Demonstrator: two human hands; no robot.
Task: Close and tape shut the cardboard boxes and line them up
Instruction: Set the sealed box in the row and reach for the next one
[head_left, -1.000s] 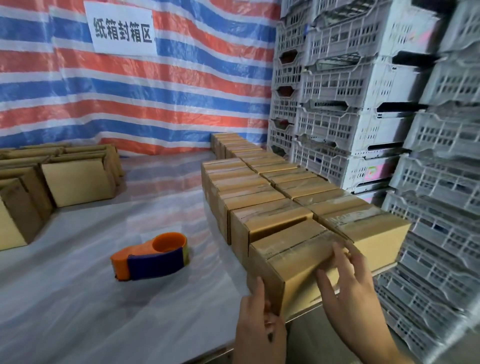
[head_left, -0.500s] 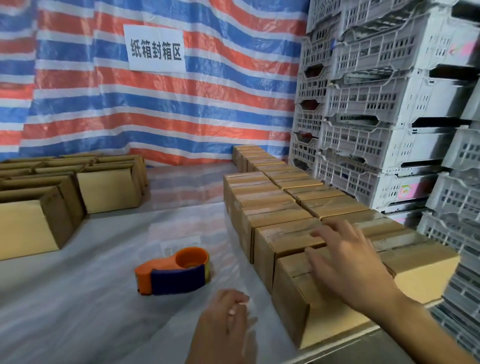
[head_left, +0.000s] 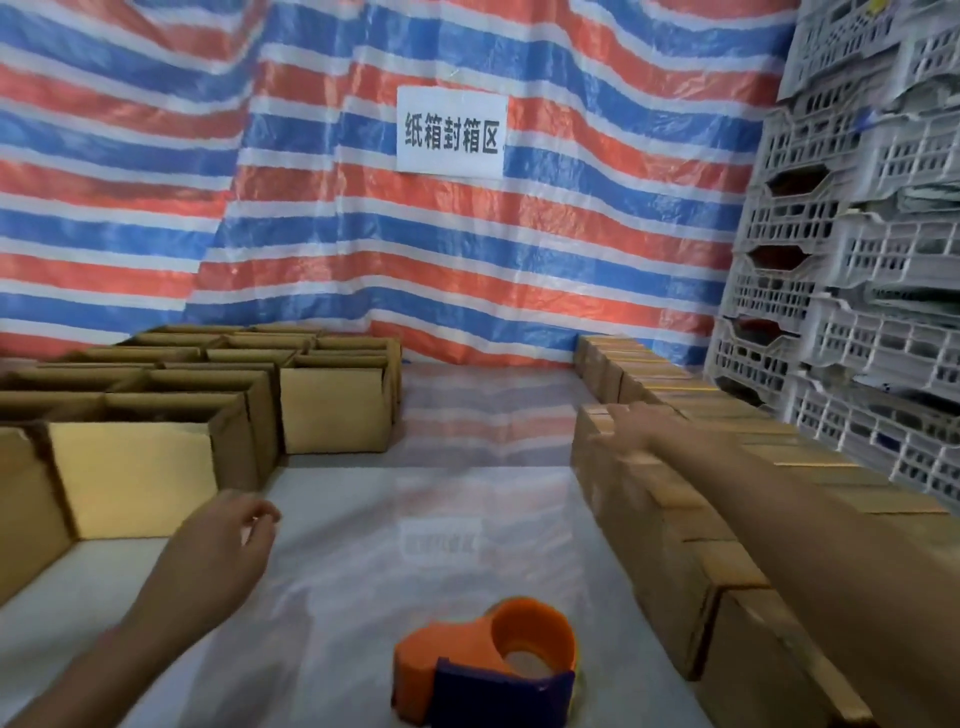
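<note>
Empty left hand (head_left: 228, 540) loosely curled above table (head_left: 441, 519), right hand (head_left: 631, 428) flat-fingered at edge of taped boxes (head_left: 670, 525), tape dispenser (head_left: 488, 660) between them and open boxes (head_left: 130, 467)

One wide-angle camera, worn on the person's head, gives the only view. It faces forward and somewhat down across the worktop (head_left: 467, 509) toward the striped tarp (head_left: 311, 234), which fills the upper half of the frame, with a white sign (head_left: 450, 131) at upper centre. The tape dispenser (head_left: 488, 665) at bottom centre lies nearest the lens. The left forearm (head_left: 130, 639) enters from the lower left corner, the right forearm (head_left: 831, 545) from the lower right. Open boxes (head_left: 332, 410) sit mid-left, a row of closed boxes (head_left: 649, 519) runs up the right, and stacked crates (head_left: 857, 338) bend along the right edge.
</note>
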